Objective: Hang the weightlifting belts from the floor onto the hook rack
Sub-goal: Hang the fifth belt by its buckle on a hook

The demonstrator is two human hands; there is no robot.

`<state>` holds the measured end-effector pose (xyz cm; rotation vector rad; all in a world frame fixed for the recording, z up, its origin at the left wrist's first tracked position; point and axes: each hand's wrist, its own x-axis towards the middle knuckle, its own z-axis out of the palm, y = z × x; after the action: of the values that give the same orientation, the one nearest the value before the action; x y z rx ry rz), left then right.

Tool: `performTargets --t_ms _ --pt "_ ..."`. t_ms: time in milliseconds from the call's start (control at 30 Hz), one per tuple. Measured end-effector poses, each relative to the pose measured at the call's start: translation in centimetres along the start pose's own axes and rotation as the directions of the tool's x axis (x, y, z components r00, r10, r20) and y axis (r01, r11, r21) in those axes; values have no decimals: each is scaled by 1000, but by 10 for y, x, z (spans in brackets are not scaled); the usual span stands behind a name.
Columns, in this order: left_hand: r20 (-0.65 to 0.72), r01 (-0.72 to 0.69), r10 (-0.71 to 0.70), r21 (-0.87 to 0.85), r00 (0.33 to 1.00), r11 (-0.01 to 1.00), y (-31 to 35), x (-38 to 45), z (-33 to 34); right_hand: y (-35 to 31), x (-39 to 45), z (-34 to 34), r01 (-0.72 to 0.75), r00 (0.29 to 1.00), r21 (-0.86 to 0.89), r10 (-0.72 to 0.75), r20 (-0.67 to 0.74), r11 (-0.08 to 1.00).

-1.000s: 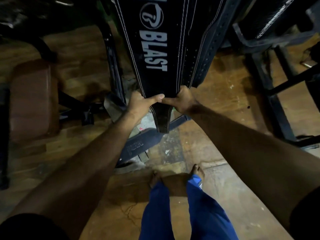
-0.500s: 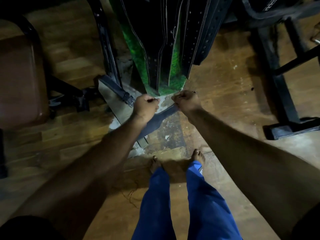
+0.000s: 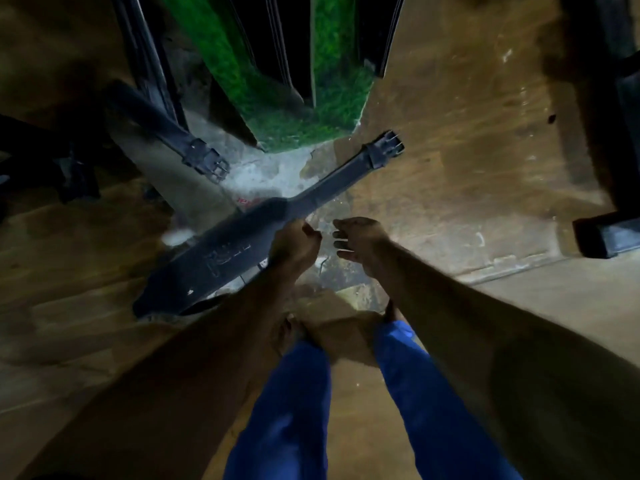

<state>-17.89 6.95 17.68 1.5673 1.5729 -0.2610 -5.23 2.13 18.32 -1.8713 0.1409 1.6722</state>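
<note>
Curled loosely, my left hand hovers over the narrow neck of a black leather belt, and I cannot tell whether it touches; my right hand hangs just beside it, fingers spread and holding nothing. That belt lies flat and diagonal on the worn wooden floor, metal buckle toward the far right. A second belt slants at far left. Stitched dark belts hang above, before green turf.

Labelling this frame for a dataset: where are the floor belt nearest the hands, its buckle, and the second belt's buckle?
Floor belt [image 3: 228, 258]: head view, on its wide embossed middle.
Its buckle [image 3: 387, 148]: head view, on the metal frame at the far end.
Second belt's buckle [image 3: 209, 162]: head view, on the metal frame.
</note>
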Motion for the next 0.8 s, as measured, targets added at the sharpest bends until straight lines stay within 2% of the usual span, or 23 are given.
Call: performTargets --t_ms 133,300,467,600,667,800 --pt "-9 -13 13 84 1000 996 -41 99 53 30 118 10 -62 998 33 61 2 998" --pt "-9 -95 98 167 995 981 -75 203 98 61 239 29 -29 999 69 31 -35 997" --pt "-22 -195 230 450 973 872 -96 275 123 78 310 48 73 986 -108 -88 -140 991" --pt "-78 -196 298 593 951 781 -103 298 130 73 326 53 91 969 -52 -100 -227 995" --pt "-105 -203 317 574 943 793 -102 299 126 73 326 54 85 970 -19 -88 -227 996" --pt "-69 -204 234 294 970 934 -89 282 105 74 302 57 75 979 180 -38 -202 981"
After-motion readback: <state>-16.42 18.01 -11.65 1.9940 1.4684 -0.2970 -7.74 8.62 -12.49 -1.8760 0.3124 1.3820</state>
